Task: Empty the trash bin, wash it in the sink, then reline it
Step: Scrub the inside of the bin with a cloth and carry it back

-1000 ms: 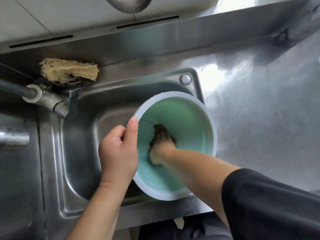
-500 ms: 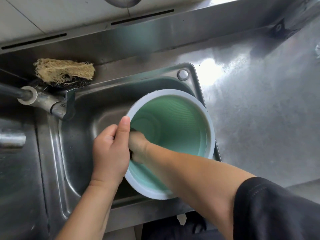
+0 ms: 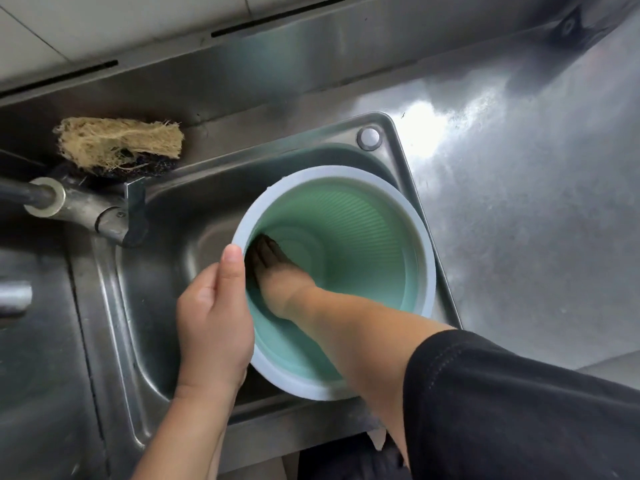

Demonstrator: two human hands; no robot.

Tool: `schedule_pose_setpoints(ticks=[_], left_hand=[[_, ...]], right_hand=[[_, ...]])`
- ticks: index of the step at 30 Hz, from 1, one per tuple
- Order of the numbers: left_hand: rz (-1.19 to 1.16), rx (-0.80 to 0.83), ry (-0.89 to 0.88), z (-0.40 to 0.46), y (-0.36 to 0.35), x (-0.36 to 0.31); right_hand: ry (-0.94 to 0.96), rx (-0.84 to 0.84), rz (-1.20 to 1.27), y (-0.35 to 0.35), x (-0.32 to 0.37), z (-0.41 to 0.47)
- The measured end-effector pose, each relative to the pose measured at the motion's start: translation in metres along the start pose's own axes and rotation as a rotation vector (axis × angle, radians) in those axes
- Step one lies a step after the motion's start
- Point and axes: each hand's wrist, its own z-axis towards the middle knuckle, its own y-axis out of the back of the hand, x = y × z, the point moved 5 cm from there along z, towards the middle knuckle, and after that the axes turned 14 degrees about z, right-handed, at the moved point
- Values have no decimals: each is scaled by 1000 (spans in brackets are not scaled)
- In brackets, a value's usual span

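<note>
My left hand point(image 3: 213, 318) grips the bin point(image 3: 384, 233) rim mid-frame; right hand point(image 3: 277, 282) inside, grip unclear. Light, stiff, wet-slippery plastic.

— What sort of place is this?
— A kitchen: 1 stainless steel sink point(image 3: 145, 306) sunk in a steel counter point(image 3: 519, 202), a faucet point(image 3: 86, 209) at left, a fibrous scrubber point(image 3: 121, 143) upper left, pale wall tiles point(image 3: 104, 26) above.

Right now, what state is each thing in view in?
Trash bin: unlined, tilted in the sink.
Left hand: grips the bin's rim.
Right hand: inside the bin against its wall; something dark at the fingertips.
Faucet: no water visible.
Scrub brush: lying on the ledge, unused.
</note>
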Motion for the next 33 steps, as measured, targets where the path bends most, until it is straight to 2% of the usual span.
schedule_pose_setpoints(ticks=[2,4,6,10,11,12,15,17,19,20,24,25,27,29,33], left_hand=[[16,-1,-29,0,-2,-4],[26,-3,-68,0,-3,-7],[54,-2,-120,-1,-3,-8],[28,22,-75,-2,-3,-1],[4,27,-39,-2,-4,2],[-12,27,-10,-1,-5,5],[-41,8,52,-1,-5,8],[-59,3,87,0,-5,9],[-67,4,112,1,-6,11],[-72,6,118,1,-6,11],[-52,-4,104,0,-4,14],[-51,-4,103,0,-4,15],[-29,2,92,0,-2,17],[-14,8,81,-1,-2,18],[-30,38,60,0,-4,17]], right_hand=[[63,16,-47,0,9,-8],[76,48,44,1,14,-19],[56,158,98,4,10,-33],[-105,457,-276,15,-18,-58],[-164,475,-335,22,-21,-61],[-227,432,-329,31,-23,-61],[-346,-14,9,65,-26,-61],[-326,-344,93,79,-21,-62],[-266,-494,107,75,-13,-57],[-254,-464,136,65,-12,-51],[-258,-29,265,14,-19,-32],[-263,-28,311,9,-22,-29],[-287,-182,381,10,-29,-28],[-226,-223,228,9,-31,-26],[16,-50,-235,-10,-36,-22]])
